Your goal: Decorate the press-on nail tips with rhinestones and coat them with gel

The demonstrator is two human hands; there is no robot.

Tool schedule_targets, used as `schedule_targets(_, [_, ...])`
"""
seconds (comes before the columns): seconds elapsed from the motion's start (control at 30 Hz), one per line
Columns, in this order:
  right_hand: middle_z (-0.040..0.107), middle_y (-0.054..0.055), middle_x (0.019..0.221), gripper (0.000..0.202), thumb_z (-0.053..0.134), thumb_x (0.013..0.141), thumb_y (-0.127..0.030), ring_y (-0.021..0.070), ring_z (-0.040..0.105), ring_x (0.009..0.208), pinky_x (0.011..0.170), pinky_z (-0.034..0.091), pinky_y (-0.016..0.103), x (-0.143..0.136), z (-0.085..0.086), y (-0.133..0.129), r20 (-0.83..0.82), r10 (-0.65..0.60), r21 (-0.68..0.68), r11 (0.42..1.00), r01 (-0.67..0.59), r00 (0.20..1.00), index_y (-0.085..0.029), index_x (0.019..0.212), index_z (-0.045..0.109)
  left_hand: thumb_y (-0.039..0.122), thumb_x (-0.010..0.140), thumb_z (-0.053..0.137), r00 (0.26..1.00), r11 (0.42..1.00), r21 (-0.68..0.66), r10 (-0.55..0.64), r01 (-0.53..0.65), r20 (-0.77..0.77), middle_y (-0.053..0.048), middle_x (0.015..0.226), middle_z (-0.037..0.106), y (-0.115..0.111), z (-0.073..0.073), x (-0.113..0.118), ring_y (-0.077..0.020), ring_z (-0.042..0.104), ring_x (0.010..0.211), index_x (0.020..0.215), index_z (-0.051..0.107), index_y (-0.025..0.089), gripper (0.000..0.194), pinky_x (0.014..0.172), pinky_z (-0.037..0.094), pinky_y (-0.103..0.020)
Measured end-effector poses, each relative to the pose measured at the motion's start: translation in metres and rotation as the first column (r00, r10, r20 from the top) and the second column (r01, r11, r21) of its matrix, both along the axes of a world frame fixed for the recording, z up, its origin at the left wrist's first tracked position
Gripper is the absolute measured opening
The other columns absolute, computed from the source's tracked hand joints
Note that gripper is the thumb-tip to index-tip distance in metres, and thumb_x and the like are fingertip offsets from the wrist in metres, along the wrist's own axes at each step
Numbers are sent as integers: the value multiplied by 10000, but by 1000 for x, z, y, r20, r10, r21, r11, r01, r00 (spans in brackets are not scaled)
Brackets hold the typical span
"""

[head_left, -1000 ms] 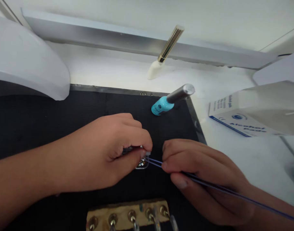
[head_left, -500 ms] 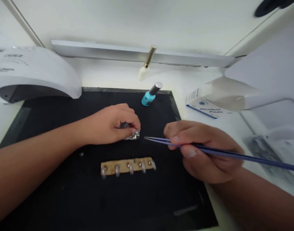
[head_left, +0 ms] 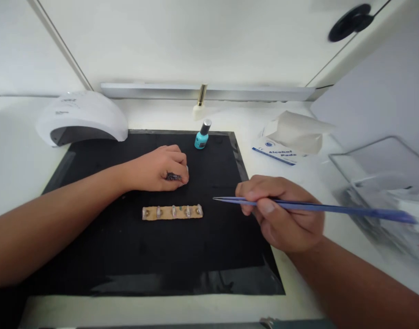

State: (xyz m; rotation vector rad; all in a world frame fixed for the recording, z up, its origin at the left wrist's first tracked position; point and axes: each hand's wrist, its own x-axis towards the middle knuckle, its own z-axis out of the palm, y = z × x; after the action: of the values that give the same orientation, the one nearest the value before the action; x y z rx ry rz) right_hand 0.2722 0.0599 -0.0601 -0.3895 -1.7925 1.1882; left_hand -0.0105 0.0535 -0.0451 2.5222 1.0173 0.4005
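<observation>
My left hand point(head_left: 161, 169) rests on the black mat point(head_left: 141, 251) with its fingers curled around a small case of rhinestones point(head_left: 174, 176). Only a dark glittering part of the case shows between thumb and fingers. In my right hand point(head_left: 281, 212) is a pair of blue tweezers point(head_left: 333, 208), pinched between thumb and fingers, tips pointing left over the mat. The tips are close together, and I see nothing between them. Below my left hand lies a tan strip point(head_left: 166, 213) carrying several clear, shiny nail tips point(head_left: 174, 211) in a row.
A turquoise nail polish bottle point(head_left: 201, 135) stands at the mat's back edge, with a cream bottle with a gold cap point(head_left: 200, 104) behind it. A white nail lamp point(head_left: 82, 116) is at back left. An alcohol pads box point(head_left: 278, 151) and a wire-framed basket point(head_left: 363, 151) are on the right.
The view has shifted back, showing more of the mat's front edge. My left hand's fingers now cover the rhinestones that showed beyond them. The tweezers stay in my right hand.
</observation>
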Motion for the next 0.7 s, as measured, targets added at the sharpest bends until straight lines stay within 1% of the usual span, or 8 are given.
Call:
schedule_targets(0.07, [602,23,658,140,606,887,-302,142,515,527,515,446,308,-3,-2,0,-16,7,22,1000,-7,1000,-184,896,681,251,901,547,999,1000,10,15,-15,-42,-46,911,649,-2,3,1,-202,521,963,879,709,202,170,906,353,-358])
schedule_targets(0.17, [577,11,653,142,562,919,-273,135,499,544,524,422,294,-5,-3,0,19,32,32,999,-33,999,-179,875,658,231,914,532,992,999,14,30,-29,-121,-35,938,667,-5,9,5,-201,541,993,884,695,208,168,948,304,-396])
schedule_targets(0.33, [566,-1,686,124,530,933,-224,124,495,565,521,379,274,-4,-1,-1,62,60,102,993,-66,996,-186,876,633,160,918,500,973,997,17,74,-72,-217,-28,1039,692,-13,26,2,-205,568,1095,974,691,236,212,1050,248,-451])
schedule_targets(0.4, [562,-4,704,125,512,935,-189,119,496,572,525,379,270,-4,1,-1,63,70,146,986,-79,996,-192,889,628,134,914,473,974,991,29,135,-132,-185,-35,1094,684,-22,34,-3,-206,565,1130,1050,668,252,265,1070,276,-452])
schedule_targets(0.47, [548,-11,696,128,505,931,-165,118,495,575,525,380,267,-4,2,-2,66,85,179,979,-96,994,-197,896,624,107,893,460,971,974,17,225,-224,-77,-49,1135,663,-37,43,-9,-205,564,1131,1110,632,258,315,1044,358,-421])
schedule_targets(0.53, [534,-18,676,124,508,925,-156,118,487,569,519,377,265,-5,2,-3,65,90,193,976,-101,994,-198,895,621,82,862,465,948,949,-45,315,-313,35,-59,1151,638,-57,50,-14,-200,571,1104,1135,600,250,348,978,434,-375])
schedule_targets(0.6, [533,-21,667,122,510,924,-158,116,482,563,515,374,264,-6,2,-5,67,88,184,978,-99,994,-196,889,621,66,843,465,916,917,-126,391,-379,89,-65,1156,613,-78,52,-16,-193,576,1077,1145,565,219,353,941,462,-345])
schedule_targets(0.7, [546,-18,666,127,512,931,-182,115,482,551,505,368,263,-10,2,-9,58,71,132,988,-78,996,-192,878,627,123,836,521,898,890,-215,429,-403,92,-66,1212,563,-102,45,-17,-223,544,1143,1222,497,221,400,970,471,-367])
